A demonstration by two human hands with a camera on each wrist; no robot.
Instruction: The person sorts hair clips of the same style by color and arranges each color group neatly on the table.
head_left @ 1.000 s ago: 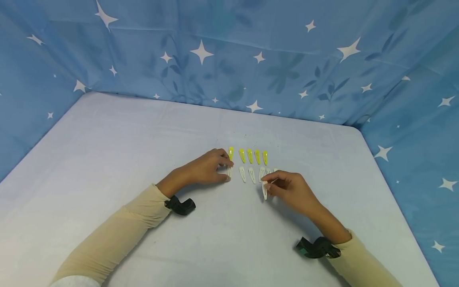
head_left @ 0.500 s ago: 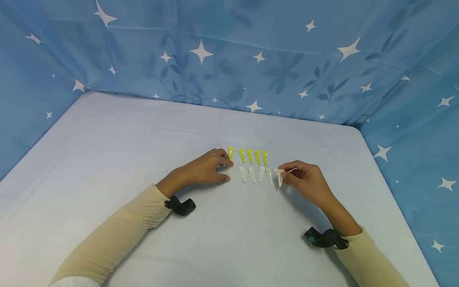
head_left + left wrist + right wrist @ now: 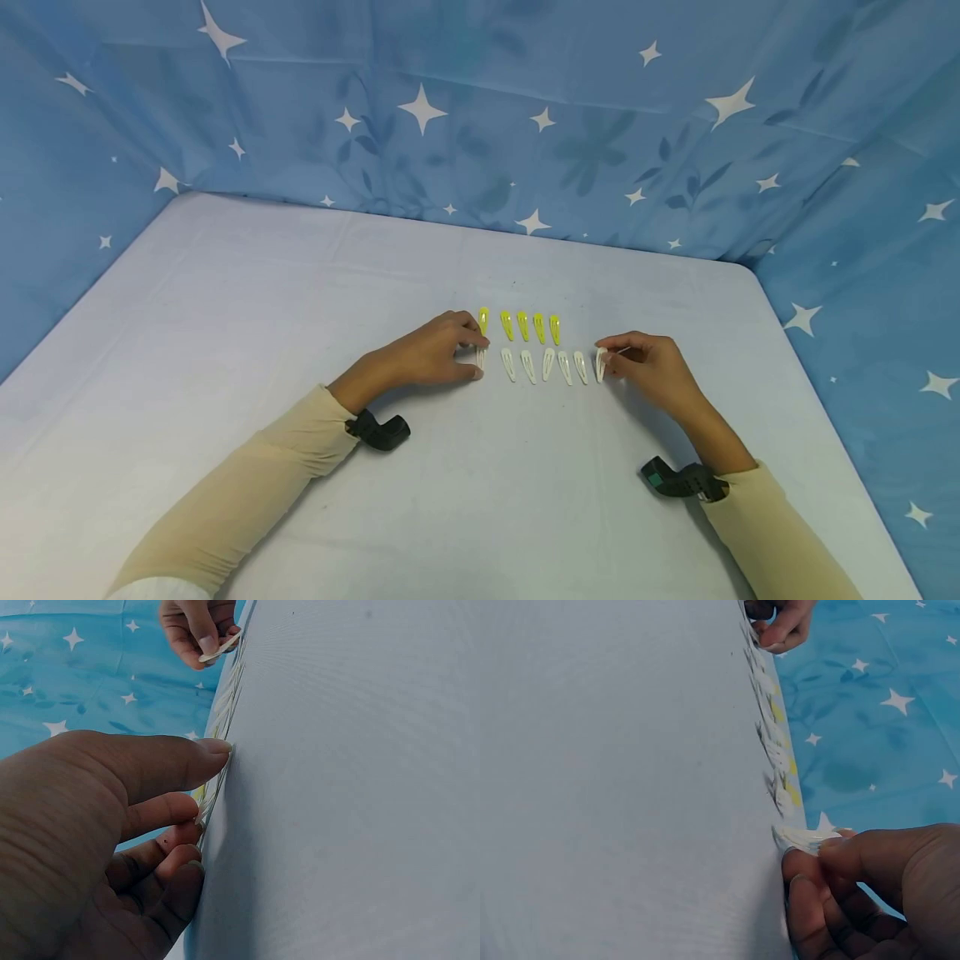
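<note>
Snap hair clips lie in two rows on the white tabletop: a back row of yellow clips (image 3: pixel 538 327) and a front row of white clips (image 3: pixel 528 367). At the front row's left end my left hand (image 3: pixel 431 350) holds a white hair clip (image 3: pixel 481 358), thumb at its near end and a fingertip at its far end. Just right of the row, my right hand (image 3: pixel 648 367) pinches another white hair clip (image 3: pixel 601 364) between thumb and fingers. This clip (image 3: pixel 810 838) stands tilted close to the cloth in the right wrist view.
A white cloth (image 3: pixel 450 500) covers the table. Blue curtains (image 3: pixel 480 150) with white stars hang along its back and sides. A black wrist camera (image 3: pixel 378 431) sits on the left forearm, and another wrist camera (image 3: pixel 684 479) on the right.
My right hand has carried its white clip rightward and slightly away, from in front of the row to its right end. My left hand stays in place.
</note>
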